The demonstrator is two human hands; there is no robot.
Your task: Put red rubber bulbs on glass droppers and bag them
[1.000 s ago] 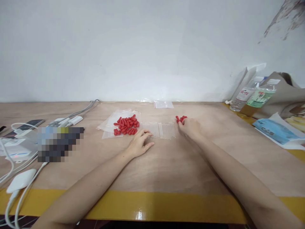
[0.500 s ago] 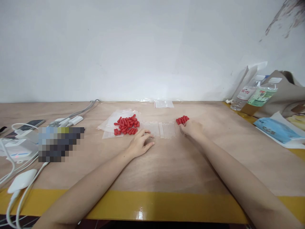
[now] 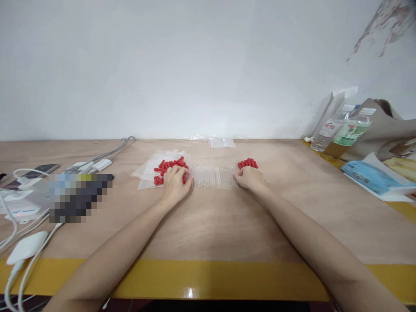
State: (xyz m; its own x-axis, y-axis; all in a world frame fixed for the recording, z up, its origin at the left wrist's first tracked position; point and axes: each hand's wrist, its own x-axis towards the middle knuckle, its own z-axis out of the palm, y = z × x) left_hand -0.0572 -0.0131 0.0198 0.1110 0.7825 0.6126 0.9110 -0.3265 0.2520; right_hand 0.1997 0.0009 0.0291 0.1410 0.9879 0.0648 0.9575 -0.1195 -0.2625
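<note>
My left hand [image 3: 176, 183] rests over a pile of small red rubber bulbs [image 3: 169, 164], its fingers bent, with one bulb [image 3: 184, 179] between thumb and index finger. Under the pile lie clear plastic zip bags [image 3: 146, 168]. Thin clear tubes [image 3: 212, 177] lie side by side in a row between my hands. My right hand [image 3: 250, 177] is closed in a pinch at the row's right end, on what looks like a clear tube; its fingertips are partly hidden. Just behind it sits a small row of red bulbs [image 3: 248, 163].
Another plastic bag [image 3: 221, 143] lies near the wall. Chargers, cables [image 3: 27, 208] and a blurred dark object [image 3: 81, 197] occupy the left. On the right stand two drink bottles [image 3: 351, 134] beside a blue tissue pack [image 3: 372, 173]. Yellow tape [image 3: 195, 279] runs along the front edge.
My left hand has moved left from the tubes onto the red bulb pile. My right hand has shifted left from the small row of bulbs to the tubes' right end.
</note>
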